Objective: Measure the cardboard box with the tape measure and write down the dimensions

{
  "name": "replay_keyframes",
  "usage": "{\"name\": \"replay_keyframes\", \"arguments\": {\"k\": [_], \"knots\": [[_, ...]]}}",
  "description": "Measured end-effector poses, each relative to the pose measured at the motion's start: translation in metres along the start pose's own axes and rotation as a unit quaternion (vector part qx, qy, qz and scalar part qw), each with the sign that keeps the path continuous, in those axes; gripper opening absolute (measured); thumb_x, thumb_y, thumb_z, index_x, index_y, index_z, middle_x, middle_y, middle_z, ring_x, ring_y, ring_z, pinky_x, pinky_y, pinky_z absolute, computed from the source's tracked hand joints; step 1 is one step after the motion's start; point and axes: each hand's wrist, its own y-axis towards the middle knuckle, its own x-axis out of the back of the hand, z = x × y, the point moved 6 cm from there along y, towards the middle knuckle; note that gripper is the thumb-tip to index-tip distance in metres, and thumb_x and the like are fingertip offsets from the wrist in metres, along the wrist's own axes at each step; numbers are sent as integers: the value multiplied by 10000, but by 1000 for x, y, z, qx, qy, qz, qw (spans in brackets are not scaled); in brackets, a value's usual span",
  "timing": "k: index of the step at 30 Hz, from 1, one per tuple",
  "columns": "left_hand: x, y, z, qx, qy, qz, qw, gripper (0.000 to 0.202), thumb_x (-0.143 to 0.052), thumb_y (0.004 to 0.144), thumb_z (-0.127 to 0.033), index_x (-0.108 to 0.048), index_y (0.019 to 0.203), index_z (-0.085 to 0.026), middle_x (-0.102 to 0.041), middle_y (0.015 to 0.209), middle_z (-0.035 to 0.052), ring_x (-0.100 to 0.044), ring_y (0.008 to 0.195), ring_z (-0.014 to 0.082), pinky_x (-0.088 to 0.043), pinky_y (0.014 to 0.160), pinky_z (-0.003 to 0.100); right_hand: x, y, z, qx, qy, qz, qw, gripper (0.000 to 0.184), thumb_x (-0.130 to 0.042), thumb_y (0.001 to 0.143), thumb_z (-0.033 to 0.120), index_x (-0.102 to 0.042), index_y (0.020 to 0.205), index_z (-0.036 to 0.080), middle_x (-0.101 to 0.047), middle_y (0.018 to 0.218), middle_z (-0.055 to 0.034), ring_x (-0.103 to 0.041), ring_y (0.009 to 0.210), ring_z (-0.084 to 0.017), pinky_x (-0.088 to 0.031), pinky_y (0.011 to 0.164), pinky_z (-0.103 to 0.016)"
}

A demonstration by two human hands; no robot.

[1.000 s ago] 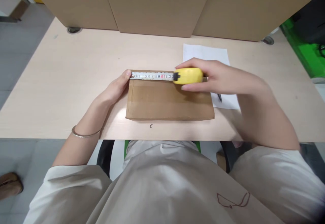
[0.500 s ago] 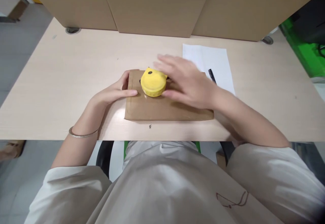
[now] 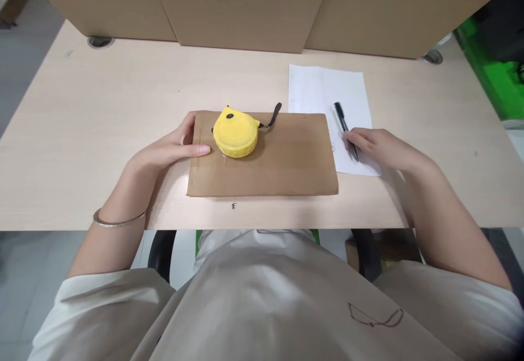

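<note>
A flat brown cardboard box (image 3: pixel 295 159) lies on the desk in front of me. My left hand (image 3: pixel 174 145) grips its left side, thumb on the top face and the other fingers mostly hidden behind the edge. On the box, near that thumb, rests a round yellow tape measure (image 3: pixel 236 133) with a dark eye spot and a black wrist strap (image 3: pixel 275 113). My right hand (image 3: pixel 379 145) is to the right of the box, its fingertips closed on a black pen (image 3: pixel 340 114). The pen lies slanted over a white sheet of paper (image 3: pixel 313 85).
Tall cardboard panels (image 3: pixel 245 11) stand along the back of the light wooden desk (image 3: pixel 135 82). Cable holes (image 3: pixel 100 42) sit at the back corners. A small dark mark (image 3: pixel 233 206) shows near the front edge. A chair arm (image 3: pixel 161 254) is below the desk.
My right hand has left the tape measure and moved right to the pen. The tape measure stays on the box, its strap now in sight. My left hand keeps its hold on the box.
</note>
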Motion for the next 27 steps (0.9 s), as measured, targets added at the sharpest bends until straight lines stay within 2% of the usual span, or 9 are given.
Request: {"name": "replay_keyframes", "arguments": {"k": [2, 4, 6, 7, 10, 13, 17, 23, 27], "knots": [[0, 0, -1, 9, -4, -4, 1000, 1054, -1118, 796, -671, -660, 1686, -340, -710, 1856, 126, -605, 1796, 562, -679, 1389, 594, -5, 0, -1, 28, 164, 8, 986, 598, -733, 1152, 795, -701, 858, 275, -563, 693, -45, -470, 649, -226, -397, 664, -392], [-1, -1, -3, 16, -10, -6, 1000, 1055, -1126, 789, -653, -660, 1678, -330, -720, 1838, 127, -607, 1790, 562, -679, 1383, 588, -11, 2, -2, 54, 304, 0, 951, 705, -967, 935, 901, -630, 828, 290, -522, 616, 3, -396, 548, -169, -308, 563, -354], [-4, -3, -6, 21, -15, -3, 1000, 1042, -1122, 807, -640, -650, 1676, -312, -719, 1832, 131, -600, 1789, 560, -661, 1399, 601, -19, 5, -1, 74, 374, -2, 925, 867, -1162, 676, 884, -539, 776, 290, -581, 579, 21, -370, 461, -120, -231, 485, -321], [-5, -4, -8, 22, -17, -3, 1000, 1031, -1113, 831, -635, -637, 1681, -298, -709, 1841, 138, -595, 1788, 557, -646, 1410, 618, -24, 7, -1, 80, 387, 2, 919, 904, -1193, 620, 879, -522, 758, 289, -618, 574, 16, -382, 430, -111, -217, 452, -311], [-8, -6, -12, 18, -15, -3, 1000, 1005, -1082, 906, -621, -581, 1695, -252, -667, 1877, 176, -591, 1774, 544, -603, 1431, 675, -34, 9, 1, 88, 391, 15, 916, 882, -1138, 674, 963, -581, 740, 283, -738, 635, -52, -572, 443, -163, -363, 395, -314], [-8, -7, -13, 16, -5, 3, 1000, 1015, -1079, 910, -645, -558, 1674, -227, -673, 1850, 214, -634, 1719, 537, -631, 1380, 675, -33, 4, 2, 107, 364, -7, 925, 877, -1156, 614, 972, -636, 728, 276, -769, 671, -66, -694, 527, -199, -553, 465, -349], [-7, -5, -12, 14, -2, 5, 1000, 1026, -1075, 900, -653, -555, 1671, -219, -697, 1815, 217, -660, 1698, 535, -656, 1356, 657, -28, -3, 4, 114, 304, -24, 945, 835, -1213, 595, 885, -652, 739, 282, -682, 588, -8, -611, 495, -157, -512, 491, -335], [-7, -5, -12, 19, 2, 2, 1000, 1045, -1066, 887, -680, -548, 1668, -218, -677, 1838, 240, -623, 1750, 593, -568, 1428, 812, -29, -4, 5, 106, 275, -15, 955, 699, -1190, 708, 782, -703, 709, 281, -722, 612, -28, -648, 564, -181, -531, 577, -362], [-6, -4, -12, 10, 4, 10, 1000, 995, -1050, 910, -654, -558, 1668, -237, -690, 1830, 223, -613, 1775, 579, -529, 1465, 828, -31, -5, 4, 90, 271, -3, 958, 714, -1184, 705, 797, -699, 682, 274, -684, 599, -30, -604, 561, -170, -483, 563, -357]]}}
